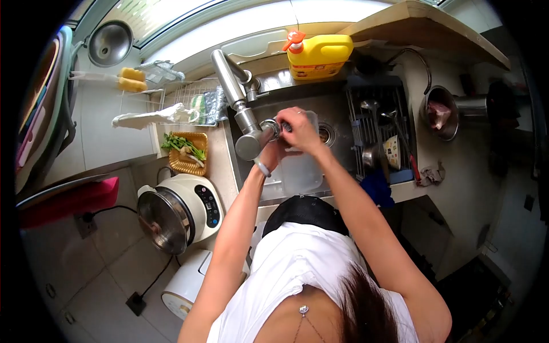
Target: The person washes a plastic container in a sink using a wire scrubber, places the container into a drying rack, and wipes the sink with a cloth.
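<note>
Both my hands are close together at the tap (237,103), above the sink (337,114). My right hand (303,132) has its fingers curled round a small dark thing (286,127) that I cannot make out, beside the tap's spout. My left hand (273,153), with a pale bracelet on the wrist, is just below the spout; its fingers are mostly hidden by the spout and the right hand. Under the hands a translucent plastic container (303,174) stands in the sink.
A yellow pump jug (320,54) stands behind the sink. On the right, a dark drying rack (357,123) holds ladles and a bowl. Left are a wire rack (191,94), a basket (193,166) of greens and a cooker with a steel pot (166,220). Meat (439,114) lies in a pan.
</note>
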Demonstrator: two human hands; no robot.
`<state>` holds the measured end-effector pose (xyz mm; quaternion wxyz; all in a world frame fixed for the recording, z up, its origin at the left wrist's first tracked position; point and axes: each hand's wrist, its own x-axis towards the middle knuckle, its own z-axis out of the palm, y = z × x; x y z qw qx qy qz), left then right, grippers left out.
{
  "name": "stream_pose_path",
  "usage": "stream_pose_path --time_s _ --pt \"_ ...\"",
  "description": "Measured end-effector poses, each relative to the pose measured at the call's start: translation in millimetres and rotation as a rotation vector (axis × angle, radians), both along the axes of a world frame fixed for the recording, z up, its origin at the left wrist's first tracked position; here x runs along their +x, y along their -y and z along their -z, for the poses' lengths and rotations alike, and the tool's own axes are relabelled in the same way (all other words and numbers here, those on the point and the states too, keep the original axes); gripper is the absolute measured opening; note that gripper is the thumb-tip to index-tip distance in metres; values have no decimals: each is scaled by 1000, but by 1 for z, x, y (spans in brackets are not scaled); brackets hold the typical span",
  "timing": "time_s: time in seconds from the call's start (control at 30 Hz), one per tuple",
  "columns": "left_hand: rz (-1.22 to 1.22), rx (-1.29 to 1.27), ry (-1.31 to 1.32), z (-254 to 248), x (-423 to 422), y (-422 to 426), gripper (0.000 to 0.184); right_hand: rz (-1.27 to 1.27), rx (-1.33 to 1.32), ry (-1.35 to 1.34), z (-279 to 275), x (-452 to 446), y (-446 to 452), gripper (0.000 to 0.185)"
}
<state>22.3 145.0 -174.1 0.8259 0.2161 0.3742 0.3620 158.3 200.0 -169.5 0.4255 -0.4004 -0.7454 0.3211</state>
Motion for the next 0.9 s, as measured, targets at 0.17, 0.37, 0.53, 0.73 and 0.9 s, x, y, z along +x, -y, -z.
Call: stream_pose_path --time_s 0.17,0.37,0.53,0.73,0.9 --pt "-424 116 -64 13 25 0 44 265 77 102 -20 -15 16 19" --pt "-428 178 11 10 19 4 65 802 -114 100 13 -13 1 12" --pt "-496 162 -149 -1 34 5 60 768 -181 86 19 -18 4 11" --pt "-522 93 -158 32 16 7 48 438 -180 -67 14 -37 24 11" --pt "-474 103 -206 3 26 18 55 777 -191 44 26 -25 5 12"
